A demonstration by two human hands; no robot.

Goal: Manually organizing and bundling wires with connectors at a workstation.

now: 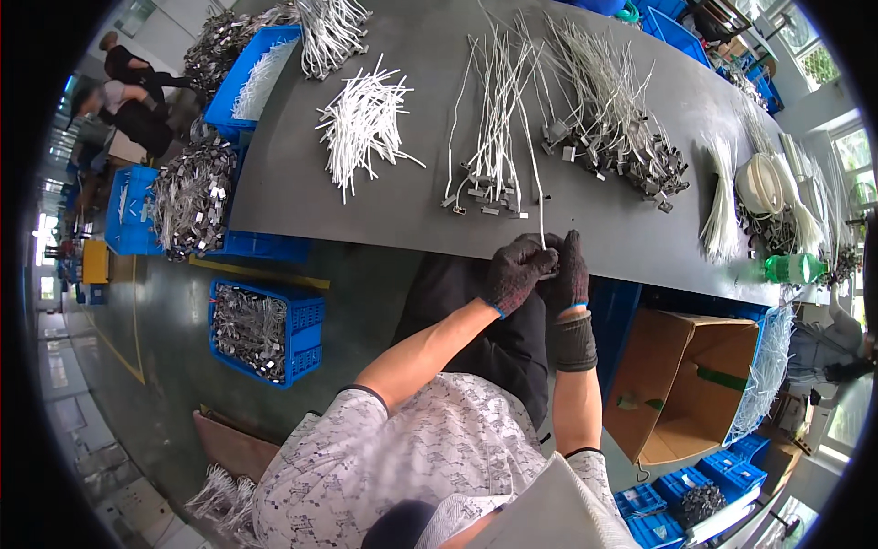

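Both my hands wear dark knitted gloves and meet at the near edge of the grey table (384,215). My left hand (518,273) is closed, pinching the lower end of a white sleeved wire (538,174) that runs away over the table. Close beside it, my right hand (569,274) has its fingers pressed together; what they hold is hidden. Beyond my hands lies a spread of thin wires with small metal-cased parts (494,190) at their near ends. A larger heap of similar wired parts (645,160) lies to its right, and a pile of short white tubes (361,133) to its left.
White fibre-like bundles (722,206), a wire coil (761,183) and a green bottle (794,268) are at the table's right. An open cardboard box (677,384) stands below. Blue crates of parts (306,339) stand left, and people (137,110) are in the far left.
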